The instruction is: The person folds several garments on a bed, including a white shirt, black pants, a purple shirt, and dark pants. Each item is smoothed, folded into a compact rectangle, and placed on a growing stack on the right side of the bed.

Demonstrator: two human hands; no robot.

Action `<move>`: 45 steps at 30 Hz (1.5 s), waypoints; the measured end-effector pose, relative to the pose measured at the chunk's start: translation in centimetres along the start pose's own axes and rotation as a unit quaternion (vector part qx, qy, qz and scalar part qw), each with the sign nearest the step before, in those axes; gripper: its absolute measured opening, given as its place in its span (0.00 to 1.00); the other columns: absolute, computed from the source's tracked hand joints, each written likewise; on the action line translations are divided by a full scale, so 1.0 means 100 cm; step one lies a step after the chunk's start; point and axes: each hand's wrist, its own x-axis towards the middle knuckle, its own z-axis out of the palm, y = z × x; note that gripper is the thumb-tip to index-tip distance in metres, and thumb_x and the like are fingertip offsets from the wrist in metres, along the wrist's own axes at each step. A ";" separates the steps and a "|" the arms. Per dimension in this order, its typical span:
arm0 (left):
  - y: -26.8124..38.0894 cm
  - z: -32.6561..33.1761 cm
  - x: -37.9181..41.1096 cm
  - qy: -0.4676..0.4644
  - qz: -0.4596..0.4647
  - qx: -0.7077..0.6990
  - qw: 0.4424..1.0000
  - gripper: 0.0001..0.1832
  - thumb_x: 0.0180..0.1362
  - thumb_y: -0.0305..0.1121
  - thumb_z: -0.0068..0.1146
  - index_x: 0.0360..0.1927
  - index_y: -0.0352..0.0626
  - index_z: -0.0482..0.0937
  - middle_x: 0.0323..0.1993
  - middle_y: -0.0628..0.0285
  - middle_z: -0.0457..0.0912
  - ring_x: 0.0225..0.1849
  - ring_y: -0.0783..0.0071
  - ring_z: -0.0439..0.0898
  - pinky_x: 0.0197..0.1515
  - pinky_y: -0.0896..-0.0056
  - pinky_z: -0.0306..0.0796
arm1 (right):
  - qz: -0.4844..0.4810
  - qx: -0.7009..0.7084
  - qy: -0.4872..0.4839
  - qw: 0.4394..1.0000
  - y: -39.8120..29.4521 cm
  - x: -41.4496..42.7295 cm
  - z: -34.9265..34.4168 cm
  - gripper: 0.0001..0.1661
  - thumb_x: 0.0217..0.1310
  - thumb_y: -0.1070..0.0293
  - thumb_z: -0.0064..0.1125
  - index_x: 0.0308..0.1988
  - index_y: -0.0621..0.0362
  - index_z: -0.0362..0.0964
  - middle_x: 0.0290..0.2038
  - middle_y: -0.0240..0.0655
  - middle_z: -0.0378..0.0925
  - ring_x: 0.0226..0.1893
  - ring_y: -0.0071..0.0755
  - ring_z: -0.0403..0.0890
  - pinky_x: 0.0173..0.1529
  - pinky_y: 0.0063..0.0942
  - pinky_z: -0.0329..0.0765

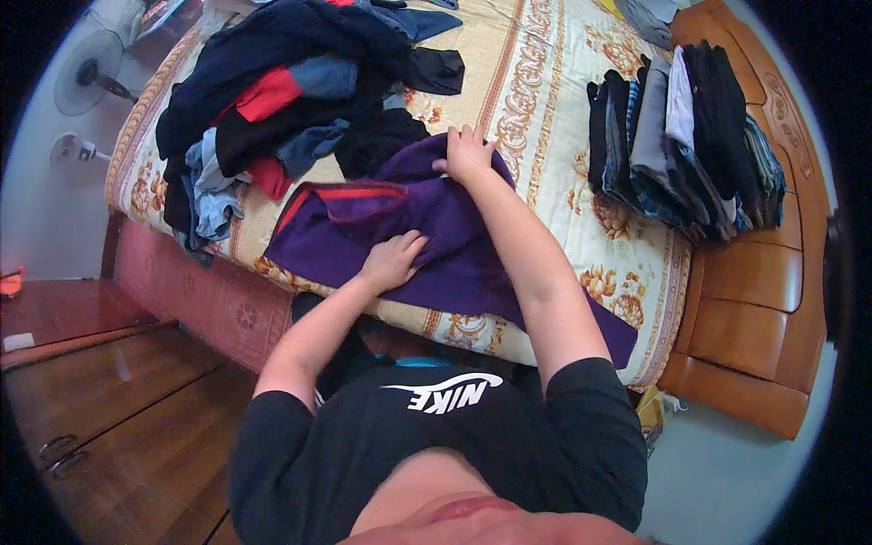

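Observation:
A dark purple garment with red-edged trim (pixel 449 272) is spread along the near edge of the bed. One end of it reaches far to the right. My left hand (pixel 394 261) presses palm-down on its middle, below the red trim. Farther up, my right hand (pixel 469 153) rests on the garment's bunched upper part with its fingers spread. Both hands touch the cloth, and neither visibly grips a fold. Just beyond the garment, a loose heap of dark, red and blue clothes (pixel 272 95) covers the bed's left side.
Several folded garments (pixel 715 122) stand in a row at right, beside the bed's carved wooden headboard (pixel 742 286). A floral sheet (pixel 538 136) covers the bed. Fans (pixel 88 71) are beyond its left edge. A wooden cabinet (pixel 129 402) with a metal handle is at lower left.

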 end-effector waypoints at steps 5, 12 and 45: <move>-0.008 0.019 -0.009 -0.028 -0.056 -0.021 0.998 0.27 0.39 0.37 0.62 0.46 0.46 0.69 0.46 0.60 0.69 0.44 0.58 0.74 0.45 0.63 0.70 | -0.002 0.056 0.059 0.997 0.034 0.025 0.036 0.11 0.50 0.70 0.46 0.32 0.54 0.76 0.33 0.43 0.79 0.36 0.46 0.80 0.43 0.41 0.71; -0.012 0.027 -0.012 -0.162 -0.113 0.005 0.980 0.28 0.49 0.43 0.53 0.55 0.48 0.65 0.58 0.56 0.65 0.57 0.53 0.66 0.60 0.53 0.58 | 0.003 0.411 0.197 0.890 0.084 -0.051 -0.018 0.15 0.44 0.74 0.47 0.35 0.57 0.76 0.33 0.44 0.77 0.36 0.45 0.78 0.43 0.31 0.72; -0.020 -0.025 0.032 -0.020 -0.157 -0.069 0.985 0.16 0.42 0.25 0.53 0.38 0.42 0.69 0.37 0.47 0.76 0.44 0.47 0.74 0.44 0.54 0.67 | 0.581 0.717 0.078 0.377 0.314 -0.210 0.092 0.15 0.52 0.64 0.53 0.40 0.57 0.68 0.40 0.40 0.76 0.37 0.42 0.78 0.45 0.53 0.72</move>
